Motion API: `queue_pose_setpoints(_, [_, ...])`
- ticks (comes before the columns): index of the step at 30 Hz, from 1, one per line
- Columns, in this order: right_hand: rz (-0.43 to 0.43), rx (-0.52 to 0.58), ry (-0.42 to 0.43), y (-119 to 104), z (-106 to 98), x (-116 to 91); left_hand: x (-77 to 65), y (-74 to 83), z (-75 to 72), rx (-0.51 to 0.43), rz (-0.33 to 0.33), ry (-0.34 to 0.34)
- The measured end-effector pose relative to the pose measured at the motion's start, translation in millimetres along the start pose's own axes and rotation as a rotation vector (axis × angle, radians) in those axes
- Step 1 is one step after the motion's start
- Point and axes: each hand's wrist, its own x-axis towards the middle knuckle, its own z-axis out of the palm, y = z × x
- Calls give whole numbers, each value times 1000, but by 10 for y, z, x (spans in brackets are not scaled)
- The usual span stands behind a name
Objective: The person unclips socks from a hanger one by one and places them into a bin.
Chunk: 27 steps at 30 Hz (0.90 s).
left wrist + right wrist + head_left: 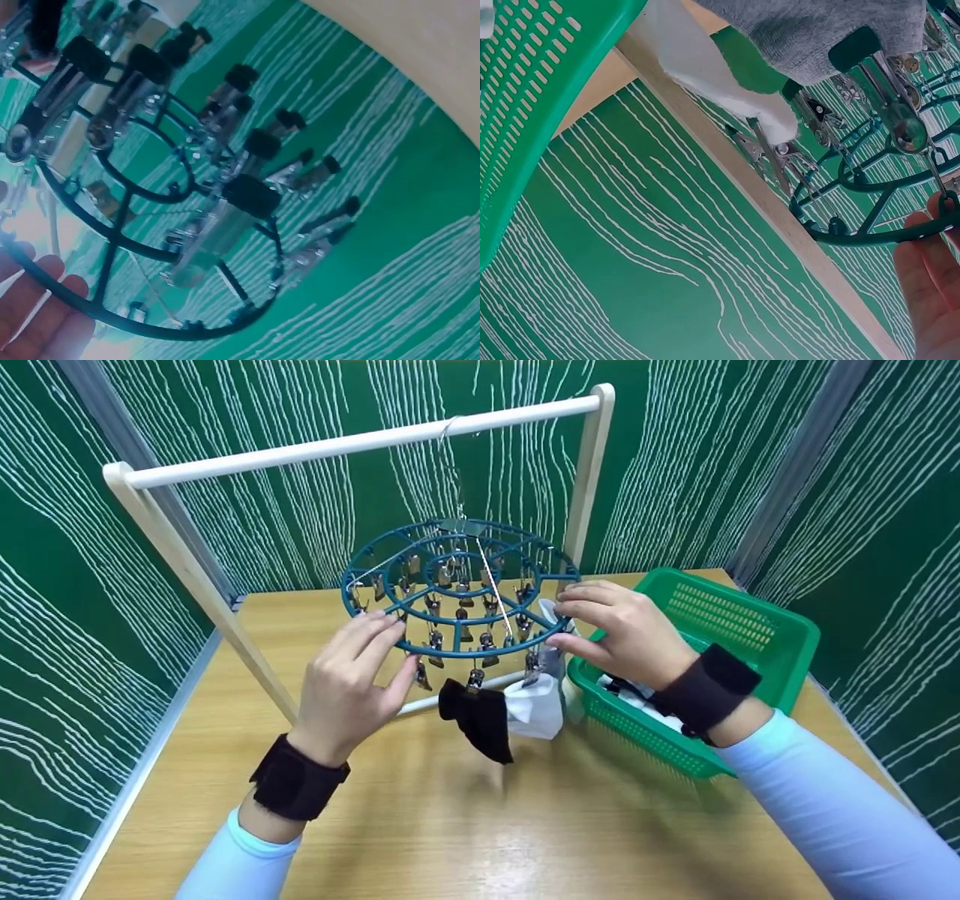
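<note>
A round dark teal clip hanger (pixel 459 622) hangs by its hook from a white rail, with several metal clips around its rings. My left hand (pixel 349 682) touches the rim at the near left, its fingers extended and the thumb apart below. At the right side, my right hand (pixel 626 634) pinches the rim between fingers and thumb. From the front clips hang a black sock (pixel 480 720) and a white one (pixel 538 709). In the right wrist view, a grey cloth piece (pixel 817 34) and a white cloth piece (pixel 727 90) hang from clips.
The wooden stand (pixel 169 544) with its white rail (pixel 360 441) straddles the hanger. A green basket (pixel 795 637) on the right holds black and white cloth items (pixel 637 697). Green walls with white streaks surround the wooden table (pixel 420 825).
</note>
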Motion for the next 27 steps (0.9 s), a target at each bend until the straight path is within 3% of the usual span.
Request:
queue_pose_setpoints(7, [-8,-11,5,-7,5,9,44,194,70,-71,67,54])
queue_pose_setpoints(13, [-25,-13,15,-3,5,19,23,367,124,-131,71,-65])
queue_pose_setpoints(16, [-20,-5,17,-5,0,27,13,442,146,-125,5,-165])
queue_pose_setpoints(21, [-13,5,15,-5,1,23,23,501,173,-146,-161,-374])
queue_pose_setpoints(24, [-9,6,9,-4,9,12,49,498,186,-201,-247,-484])
queue_pose_setpoints(27, [-2,6,1,-4,20,1,76,475,210,-277,-297,-553])
